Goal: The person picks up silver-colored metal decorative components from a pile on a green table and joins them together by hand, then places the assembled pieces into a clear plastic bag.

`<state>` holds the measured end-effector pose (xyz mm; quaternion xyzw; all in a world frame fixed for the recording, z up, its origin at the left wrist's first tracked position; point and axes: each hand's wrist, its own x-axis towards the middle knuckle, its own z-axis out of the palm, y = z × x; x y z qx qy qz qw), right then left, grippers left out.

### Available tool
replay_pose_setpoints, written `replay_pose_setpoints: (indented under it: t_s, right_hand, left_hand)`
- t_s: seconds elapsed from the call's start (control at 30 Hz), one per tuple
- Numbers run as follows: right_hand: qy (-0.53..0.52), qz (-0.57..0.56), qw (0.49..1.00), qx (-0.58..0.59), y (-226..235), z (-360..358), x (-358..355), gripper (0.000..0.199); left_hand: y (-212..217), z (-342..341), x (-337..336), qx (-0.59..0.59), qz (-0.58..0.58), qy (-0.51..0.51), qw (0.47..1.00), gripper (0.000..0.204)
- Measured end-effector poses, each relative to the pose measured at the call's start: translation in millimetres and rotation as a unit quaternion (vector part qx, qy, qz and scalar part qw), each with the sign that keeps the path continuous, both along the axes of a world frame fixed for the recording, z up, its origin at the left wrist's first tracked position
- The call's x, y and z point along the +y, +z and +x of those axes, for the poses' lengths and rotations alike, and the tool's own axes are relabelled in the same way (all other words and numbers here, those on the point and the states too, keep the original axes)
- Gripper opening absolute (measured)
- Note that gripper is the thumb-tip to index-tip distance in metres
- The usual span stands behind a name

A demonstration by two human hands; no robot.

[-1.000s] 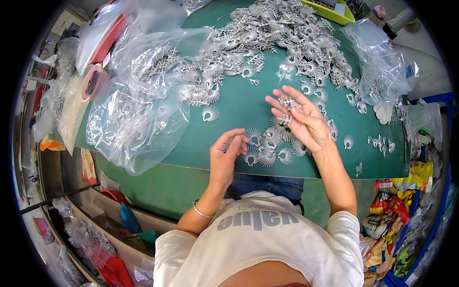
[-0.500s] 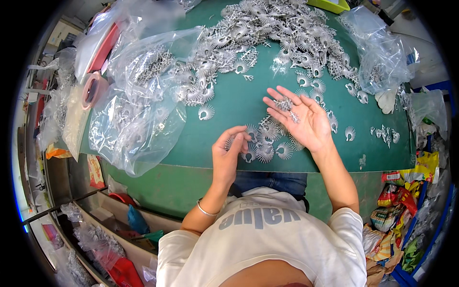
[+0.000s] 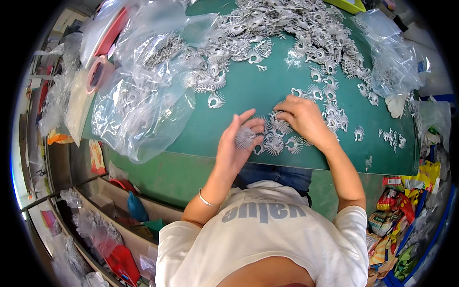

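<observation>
In my left hand (image 3: 234, 146), palm turned up and fingers curled, lies a slightly blurred silver-grey spiny piece (image 3: 245, 137) shaped like a fan. My right hand (image 3: 306, 119) is turned palm down at the right of a small cluster of the same fan-shaped pieces (image 3: 275, 145). Its fingers are bent together, with the fingertips at the cluster's far edge. What they hold there is too small and covered to make out. The cluster lies on the green tabletop (image 3: 210, 136) near its front edge.
A large heap of grey spiny and branched pieces (image 3: 315, 33) covers the far side. Clear plastic bags lie at left (image 3: 143, 110) and right (image 3: 389, 57). Tape (image 3: 99, 75) stands at the left edge. Small branched pieces (image 3: 392, 137) lie at right. Colourful packets (image 3: 394, 201) fill a bin below.
My right hand has turned from an open, palm-up pose with small branched pieces to palm down over the cluster. My left hand has turned upward with a fan-shaped piece in it.
</observation>
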<state>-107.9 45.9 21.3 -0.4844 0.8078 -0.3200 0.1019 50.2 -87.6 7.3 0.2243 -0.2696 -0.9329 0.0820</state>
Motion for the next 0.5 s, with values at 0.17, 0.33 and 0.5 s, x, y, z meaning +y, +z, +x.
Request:
replay_pose_setpoints:
  t_s: [0.17, 0.33, 0.5]
  right_hand:
    - [-0.065, -0.107, 0.937, -0.326, -2.2, -12.9, 12.7, 0.01]
    - [-0.061, -0.079, 0.961, -0.257, -0.8, -9.0, 18.2, 0.019]
    - [0.007, 0.009, 1.0, -0.02, 1.5, 8.9, 12.3, 0.023]
  left_hand:
    - [2.5, -7.5, -3.3, 0.098, 0.264, -0.004, 0.96, 0.06]
    - [1.6, -6.7, -0.4, 0.088, 0.219, 0.011, 0.972, 0.055]
    - [0.5, -4.5, -0.4, 0.092, 0.184, 0.043, 0.978, 0.053]
